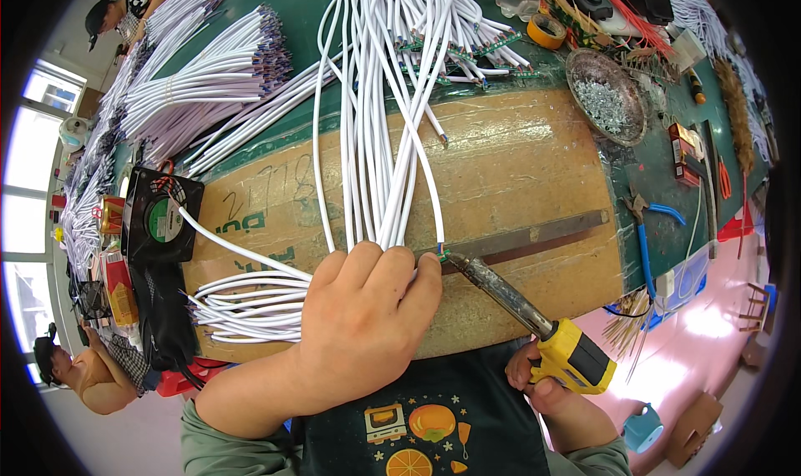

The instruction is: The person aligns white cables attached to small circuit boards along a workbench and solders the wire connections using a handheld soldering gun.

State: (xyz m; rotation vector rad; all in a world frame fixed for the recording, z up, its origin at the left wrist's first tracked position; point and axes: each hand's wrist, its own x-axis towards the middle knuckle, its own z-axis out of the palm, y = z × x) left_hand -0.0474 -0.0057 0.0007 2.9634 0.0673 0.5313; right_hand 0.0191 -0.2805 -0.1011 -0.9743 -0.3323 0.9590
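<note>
My left hand (363,309) is closed over a bundle of white cables (371,167) that runs away from me across the cardboard. By its thumb and forefinger, one cable ends in coloured wires at a small green piece (445,256), perhaps a circuit board. A yellow and black soldering gun (580,357) is gripped in my right hand (534,377), partly hidden behind the handle. Its metal barrel points up and left, with the tip at or very near that cable end; contact is too small to tell. More cut cables (250,305) fan out left of my left hand.
A metal bar (542,236) lies on the cardboard sheet (509,159). On the left stands a black fan (163,217); a cable stack (200,80) lies beyond. Right are a dish of grey bits (605,105), blue-handled cutters (647,234) and a tape roll (546,31). Two people sit left.
</note>
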